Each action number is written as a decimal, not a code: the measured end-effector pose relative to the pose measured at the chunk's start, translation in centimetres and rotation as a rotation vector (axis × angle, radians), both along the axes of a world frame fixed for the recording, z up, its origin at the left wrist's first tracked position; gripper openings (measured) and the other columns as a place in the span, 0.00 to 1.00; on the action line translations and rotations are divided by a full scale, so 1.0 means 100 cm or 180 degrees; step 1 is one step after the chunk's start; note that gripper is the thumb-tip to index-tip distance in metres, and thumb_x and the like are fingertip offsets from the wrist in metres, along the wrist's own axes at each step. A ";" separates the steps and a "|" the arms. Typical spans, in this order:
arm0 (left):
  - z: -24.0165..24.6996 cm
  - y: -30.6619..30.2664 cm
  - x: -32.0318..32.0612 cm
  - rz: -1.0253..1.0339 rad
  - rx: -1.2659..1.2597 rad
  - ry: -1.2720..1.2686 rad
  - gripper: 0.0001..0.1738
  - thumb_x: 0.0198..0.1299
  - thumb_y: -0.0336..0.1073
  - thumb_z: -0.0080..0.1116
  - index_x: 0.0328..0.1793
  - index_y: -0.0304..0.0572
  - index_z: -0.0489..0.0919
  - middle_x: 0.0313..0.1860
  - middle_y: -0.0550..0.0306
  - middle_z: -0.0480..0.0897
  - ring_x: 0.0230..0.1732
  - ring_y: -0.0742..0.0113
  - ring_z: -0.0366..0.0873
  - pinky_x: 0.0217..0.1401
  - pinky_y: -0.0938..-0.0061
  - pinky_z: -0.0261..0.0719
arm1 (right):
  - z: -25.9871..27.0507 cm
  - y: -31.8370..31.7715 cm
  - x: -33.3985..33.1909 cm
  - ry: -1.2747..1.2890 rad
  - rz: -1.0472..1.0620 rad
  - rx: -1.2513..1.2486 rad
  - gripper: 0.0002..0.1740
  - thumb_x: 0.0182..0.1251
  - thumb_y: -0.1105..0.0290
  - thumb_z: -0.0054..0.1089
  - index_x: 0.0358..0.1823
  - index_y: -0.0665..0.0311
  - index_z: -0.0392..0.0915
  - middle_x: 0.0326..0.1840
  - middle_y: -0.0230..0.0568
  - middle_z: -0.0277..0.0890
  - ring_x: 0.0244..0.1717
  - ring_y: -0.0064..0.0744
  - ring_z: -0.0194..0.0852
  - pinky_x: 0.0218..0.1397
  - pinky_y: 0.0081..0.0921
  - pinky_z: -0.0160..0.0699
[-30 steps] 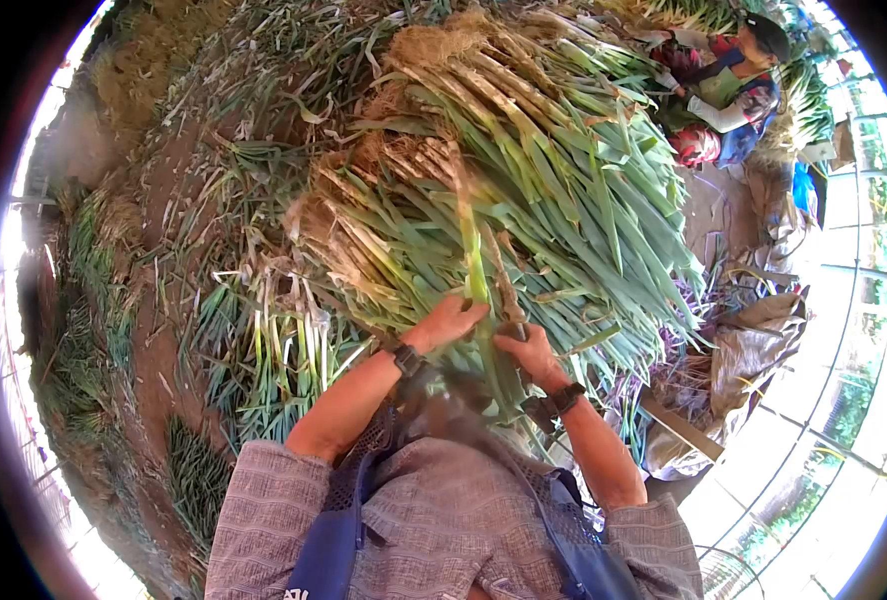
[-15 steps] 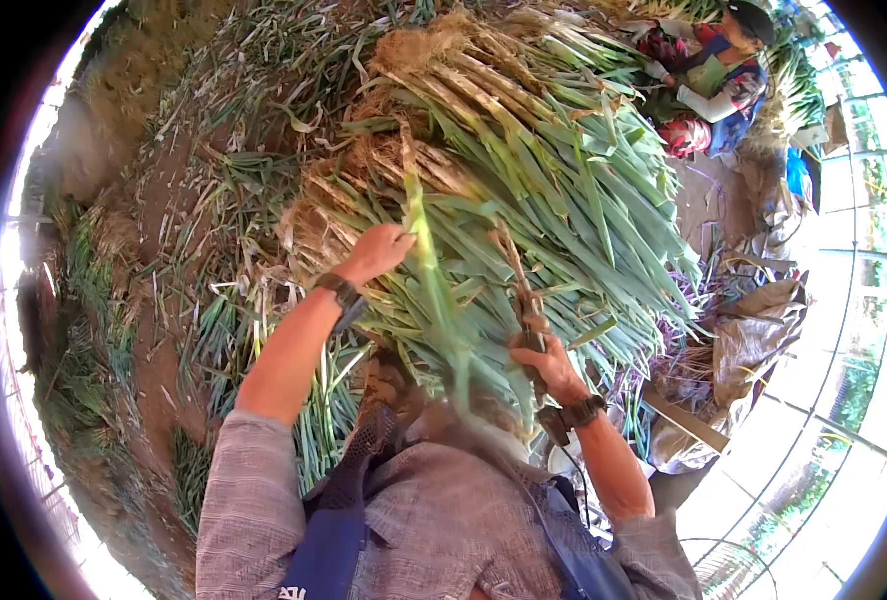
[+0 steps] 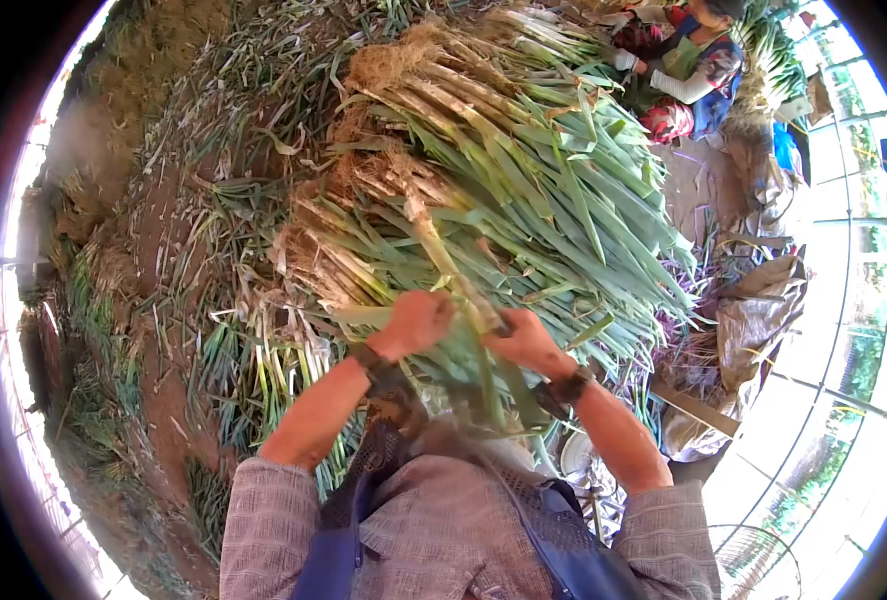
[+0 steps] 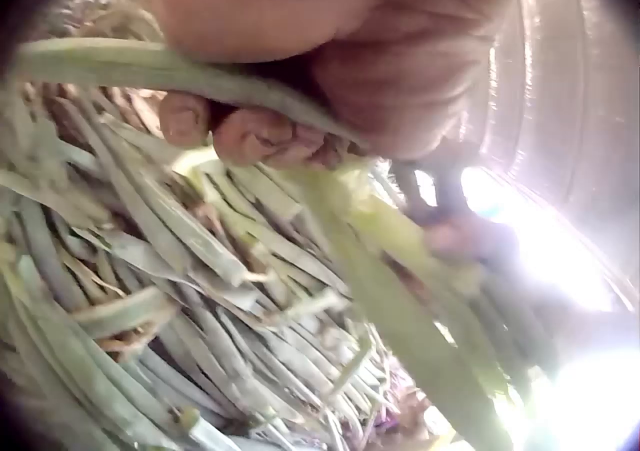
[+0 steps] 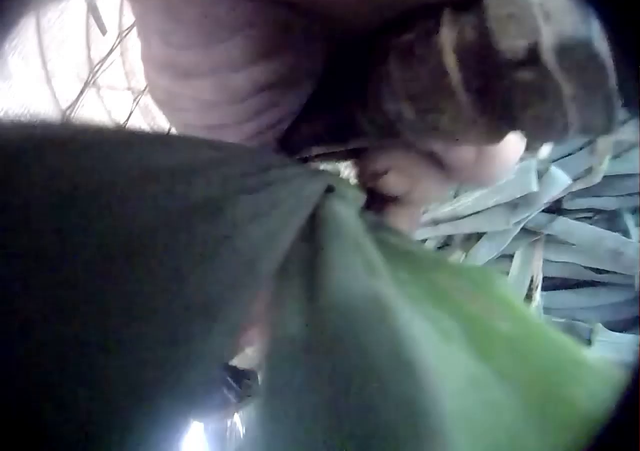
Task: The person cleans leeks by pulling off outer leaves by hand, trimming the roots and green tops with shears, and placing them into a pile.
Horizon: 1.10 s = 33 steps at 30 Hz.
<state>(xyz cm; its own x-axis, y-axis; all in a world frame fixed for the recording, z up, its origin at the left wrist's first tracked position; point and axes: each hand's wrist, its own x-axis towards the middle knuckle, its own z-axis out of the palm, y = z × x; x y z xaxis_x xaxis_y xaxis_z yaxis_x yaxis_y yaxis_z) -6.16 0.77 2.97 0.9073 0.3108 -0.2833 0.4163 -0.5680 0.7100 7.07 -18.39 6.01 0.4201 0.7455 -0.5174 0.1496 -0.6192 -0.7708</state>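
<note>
One long leek (image 3: 431, 240) slants across the middle, its brown root end up and its green leaves hanging toward the person's lap. My left hand (image 3: 416, 322) is beside the stalk; in the left wrist view its curled fingers (image 4: 255, 136) grip a narrow green leaf (image 4: 140, 66). My right hand (image 3: 526, 340) is at the stalk's other side. The right wrist view shows it gripping a thick, brown, wrapped handle (image 5: 480, 66), with broad leaves (image 5: 400, 321) just below. The handle's far end is hidden.
A large pile of leeks (image 3: 564, 190) lies ahead, roots left and leaves right. Loose leaves (image 3: 214, 200) litter the ground at left. Another person (image 3: 694, 70) sits at the upper right. Brown sheeting (image 3: 754, 320) and a wooden board (image 3: 697, 408) lie at right.
My left hand first swung up and left with a leek, then came back down beside the right. My right hand moved slightly up and left, its brown handle now at the stalk.
</note>
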 end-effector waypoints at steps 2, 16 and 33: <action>-0.052 0.052 -0.014 0.0466 0.1027 -0.1570 0.14 0.59 0.42 0.57 0.26 0.40 0.77 0.20 0.47 0.77 0.22 0.49 0.74 0.27 0.56 0.70 | 0.012 -0.024 0.003 0.0652 -0.0142 0.0086 0.21 0.57 0.61 0.68 0.49 0.67 0.83 0.31 0.35 0.83 0.32 0.24 0.76 0.37 0.28 0.77; 0.018 0.000 -0.033 0.0282 -0.1948 0.0782 0.15 0.64 0.45 0.56 0.40 0.42 0.85 0.32 0.56 0.82 0.35 0.65 0.79 0.42 0.65 0.78 | -0.017 -0.068 -0.026 -0.0310 0.0239 0.0142 0.22 0.52 0.59 0.69 0.47 0.65 0.81 0.32 0.52 0.80 0.31 0.49 0.79 0.35 0.38 0.75; -0.052 -0.115 -0.038 0.2272 -0.5128 0.0129 0.14 0.72 0.42 0.47 0.53 0.42 0.77 0.45 0.56 0.81 0.47 0.59 0.82 0.55 0.57 0.82 | 0.022 -0.107 -0.047 -0.0087 -0.0079 -0.0651 0.23 0.57 0.53 0.69 0.44 0.66 0.81 0.31 0.49 0.80 0.28 0.37 0.79 0.32 0.38 0.74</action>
<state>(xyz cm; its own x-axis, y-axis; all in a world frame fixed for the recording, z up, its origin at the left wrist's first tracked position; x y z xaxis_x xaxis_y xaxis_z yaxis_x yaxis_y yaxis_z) -9.98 -10.68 -2.27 0.7167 0.0215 -0.6971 0.2780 0.9078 0.3139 2.40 -29.12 8.17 0.4531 0.6153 -0.6451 0.1515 -0.7663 -0.6244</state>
